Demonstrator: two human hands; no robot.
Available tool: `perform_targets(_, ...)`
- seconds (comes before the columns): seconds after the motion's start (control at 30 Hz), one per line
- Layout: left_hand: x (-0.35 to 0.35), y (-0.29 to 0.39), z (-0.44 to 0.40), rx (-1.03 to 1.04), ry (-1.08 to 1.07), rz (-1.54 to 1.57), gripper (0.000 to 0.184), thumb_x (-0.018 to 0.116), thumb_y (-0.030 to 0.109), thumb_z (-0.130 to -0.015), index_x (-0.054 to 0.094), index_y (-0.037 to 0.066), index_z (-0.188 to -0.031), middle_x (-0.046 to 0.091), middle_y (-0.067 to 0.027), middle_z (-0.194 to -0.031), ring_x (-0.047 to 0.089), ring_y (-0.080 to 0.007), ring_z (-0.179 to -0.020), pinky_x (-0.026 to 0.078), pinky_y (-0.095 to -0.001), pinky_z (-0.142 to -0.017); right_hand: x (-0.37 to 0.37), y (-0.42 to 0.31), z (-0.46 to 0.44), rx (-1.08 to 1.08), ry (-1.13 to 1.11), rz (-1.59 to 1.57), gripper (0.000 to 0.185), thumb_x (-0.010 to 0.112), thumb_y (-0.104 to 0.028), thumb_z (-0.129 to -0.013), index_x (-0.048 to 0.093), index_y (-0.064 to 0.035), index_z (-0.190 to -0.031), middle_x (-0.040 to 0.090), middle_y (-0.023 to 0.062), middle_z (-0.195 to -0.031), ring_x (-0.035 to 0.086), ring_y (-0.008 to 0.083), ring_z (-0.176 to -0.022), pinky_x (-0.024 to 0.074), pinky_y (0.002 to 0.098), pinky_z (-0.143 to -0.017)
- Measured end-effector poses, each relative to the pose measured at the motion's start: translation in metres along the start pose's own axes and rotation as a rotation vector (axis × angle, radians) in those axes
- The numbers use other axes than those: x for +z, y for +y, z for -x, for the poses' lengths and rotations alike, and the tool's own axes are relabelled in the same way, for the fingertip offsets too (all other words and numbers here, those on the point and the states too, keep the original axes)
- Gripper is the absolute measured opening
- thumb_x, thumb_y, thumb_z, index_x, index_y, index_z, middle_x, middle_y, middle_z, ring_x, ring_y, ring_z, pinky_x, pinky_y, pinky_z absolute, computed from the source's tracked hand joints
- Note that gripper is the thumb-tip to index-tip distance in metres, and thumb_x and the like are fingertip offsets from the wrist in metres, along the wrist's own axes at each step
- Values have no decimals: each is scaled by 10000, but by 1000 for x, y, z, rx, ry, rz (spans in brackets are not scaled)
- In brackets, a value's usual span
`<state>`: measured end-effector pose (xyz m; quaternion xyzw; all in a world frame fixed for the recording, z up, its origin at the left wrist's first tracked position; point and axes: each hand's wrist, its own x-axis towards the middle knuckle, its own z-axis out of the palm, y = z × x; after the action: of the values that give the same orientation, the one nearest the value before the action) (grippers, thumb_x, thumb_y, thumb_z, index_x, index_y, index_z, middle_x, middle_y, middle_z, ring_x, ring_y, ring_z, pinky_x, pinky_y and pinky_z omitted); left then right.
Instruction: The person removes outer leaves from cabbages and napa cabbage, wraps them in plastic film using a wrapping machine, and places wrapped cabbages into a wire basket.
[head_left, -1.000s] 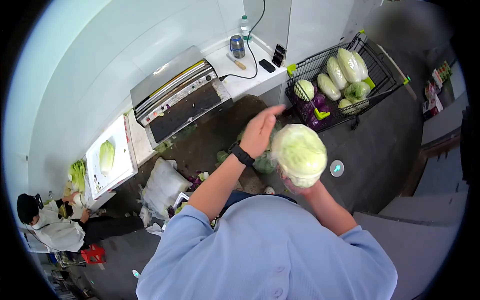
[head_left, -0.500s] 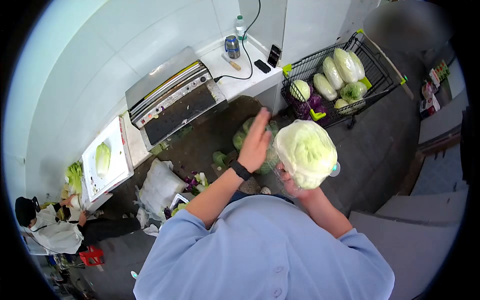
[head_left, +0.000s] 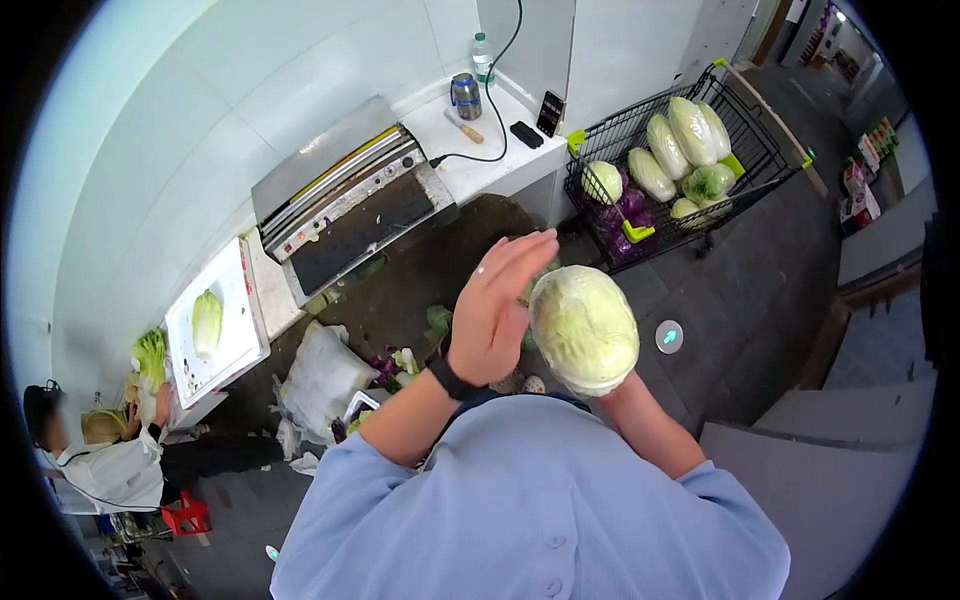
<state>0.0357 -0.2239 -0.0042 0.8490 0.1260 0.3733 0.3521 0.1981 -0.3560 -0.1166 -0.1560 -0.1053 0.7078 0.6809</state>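
Observation:
A pale green cabbage, wrapped in clear plastic film, rests on my right hand. That hand grips it from below and its fingers are mostly hidden behind the cabbage. Just to the left, my left hand is raised with its fingers stretched out, holding nothing. A dark band circles the left wrist.
A wrapping machine stands on the counter beside a flask, a bottle and a phone. Wrapped cabbages fill part of a shopping cart. At left, a co-worker sits near a white board.
The cabbage has turned in my right hand and moved slightly down and left; its film now looks smooth. My left hand has tilted toward it. The co-worker has shifted.

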Motion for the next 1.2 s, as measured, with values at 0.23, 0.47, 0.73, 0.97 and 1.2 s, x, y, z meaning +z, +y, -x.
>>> perform_targets(0.23,32,-62,27,-560,-306,751,724,280,559,-1075,561,-26,-1397,626,-154,-1372,570,-236,-1289,404,-385,-1114,-22,3,9,174,-154,-65,795,476,-600,-927,448,-55,-1505,558,194,-1448,603,351,-1266,498,490,-1064)
perform_targets(0.47,2,-17,34,136,256,250,658,294,476,-1078,588,-51,-1341,577,-230,-1394,545,-345,-1314,380,-432,-1133,-8,-3,-3,148,-62,-25,779,496,-568,-926,461,-28,-1487,582,207,-1417,623,355,-1243,494,494,-1072)
perform_targets(0.73,9,-15,17,-98,-155,534,724,292,544,-1055,598,-48,-1337,579,-225,-1410,507,-340,-1361,271,-444,-1194,-9,-1,-4,221,-40,59,742,505,-561,-924,491,-54,-1466,589,185,-1414,628,341,-1239,516,500,-1054)
perform_targets(0.97,0,-28,10,-128,-57,391,556,311,362,-1078,576,-24,-1379,513,-211,-1492,462,-343,-1404,272,-442,-1199,-3,11,-4,193,-18,-20,731,463,-561,-944,481,-57,-1473,590,173,-1415,632,327,-1235,526,495,-1043)
perform_targets(1.2,14,-27,19,175,21,295,663,326,493,-1057,591,-45,-1340,590,-240,-1378,573,-400,-1260,406,-433,-1105,7,13,-14,175,-2,-146,661,317,-538,-1035,455,-85,-1495,561,155,-1453,608,315,-1267,509,489,-1068)
